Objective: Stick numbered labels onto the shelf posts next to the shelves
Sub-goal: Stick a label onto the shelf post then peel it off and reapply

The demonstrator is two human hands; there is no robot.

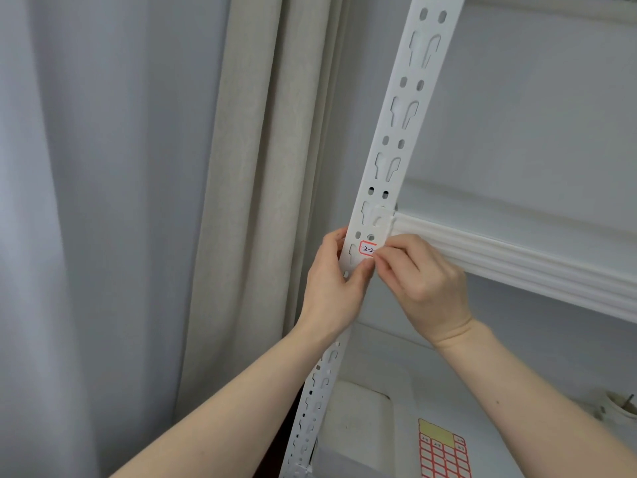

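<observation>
A white perforated shelf post (396, 139) runs up the middle of the head view. A small red-bordered label (367, 249) marked "2-2" lies on the post just below the white shelf (517, 257). My left hand (334, 281) wraps the post from the left, its thumb under the label. My right hand (420, 281) pinches the label's right edge with thumb and forefinger. The label's right part is hidden by my fingers.
A sheet of red-bordered labels (443, 453) lies on the lower shelf, its yellow backing partly bare. A white container (355, 419) stands beside it, and a cup (620, 407) at the far right. Beige curtains (248, 201) hang left of the post.
</observation>
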